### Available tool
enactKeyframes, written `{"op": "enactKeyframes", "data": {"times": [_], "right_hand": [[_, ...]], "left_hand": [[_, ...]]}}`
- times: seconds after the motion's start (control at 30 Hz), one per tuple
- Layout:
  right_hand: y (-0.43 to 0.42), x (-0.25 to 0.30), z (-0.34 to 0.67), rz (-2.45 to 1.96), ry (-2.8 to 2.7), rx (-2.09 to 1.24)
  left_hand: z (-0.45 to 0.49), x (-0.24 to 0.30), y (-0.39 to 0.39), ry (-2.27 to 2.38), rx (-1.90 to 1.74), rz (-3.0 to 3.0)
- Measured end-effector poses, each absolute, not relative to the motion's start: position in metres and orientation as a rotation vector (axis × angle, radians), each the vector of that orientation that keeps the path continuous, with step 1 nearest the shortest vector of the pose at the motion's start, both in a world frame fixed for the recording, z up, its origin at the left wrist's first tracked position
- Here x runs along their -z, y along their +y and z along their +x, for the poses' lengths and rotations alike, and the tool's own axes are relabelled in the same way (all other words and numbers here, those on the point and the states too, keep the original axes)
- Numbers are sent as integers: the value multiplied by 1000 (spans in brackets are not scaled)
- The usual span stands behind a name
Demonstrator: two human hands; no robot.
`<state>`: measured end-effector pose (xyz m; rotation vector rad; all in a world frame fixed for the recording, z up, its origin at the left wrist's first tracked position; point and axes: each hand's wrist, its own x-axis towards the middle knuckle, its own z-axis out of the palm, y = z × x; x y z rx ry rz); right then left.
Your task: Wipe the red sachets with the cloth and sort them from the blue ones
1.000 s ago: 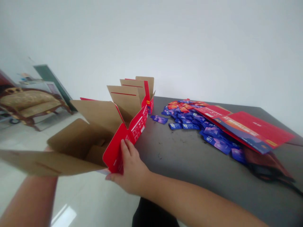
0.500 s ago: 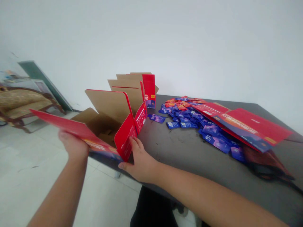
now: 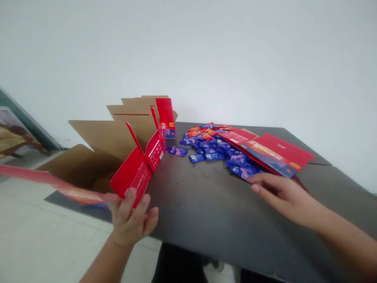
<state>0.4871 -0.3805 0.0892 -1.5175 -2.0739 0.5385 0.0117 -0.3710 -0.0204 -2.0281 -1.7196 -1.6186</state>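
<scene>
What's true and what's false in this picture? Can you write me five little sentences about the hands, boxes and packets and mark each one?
1. The left hand is at the nearest open carton. True.
2. Flattened red cardboard lies over some blue sachets. True.
3. Both hands are at the nearest open carton. False: the right hand is by the blue sachets.
4. The gray table has orange-red sachets on it too. True.
5. All the blue sachets are inside cartons. False: many lie on the gray table.
</scene>
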Motion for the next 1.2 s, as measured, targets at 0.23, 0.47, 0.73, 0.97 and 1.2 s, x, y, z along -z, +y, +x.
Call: {"op": "enactKeyframes", "data": {"times": [0.23, 0.47, 0.73, 0.97, 1.2], "right_hand": [[-332, -61, 612, -2279, -1827, 170], [-325, -27, 614, -2202, -1968, 13], [-335, -46, 604, -2145, -1920, 188], [-394, -70, 594, -1849, -2026, 340], [-454, -29, 568, -1357, -2396, 395]], "left_hand": [[135, -36, -334, -1609, 582, -2657], [172, -8, -292, -1848, 244, -2910], [167, 2, -292, -1932, 645, -2984], [155, -17, -282, -2191, 1711, -2763], [113, -55, -301, -2656, 2204, -2495]]}}
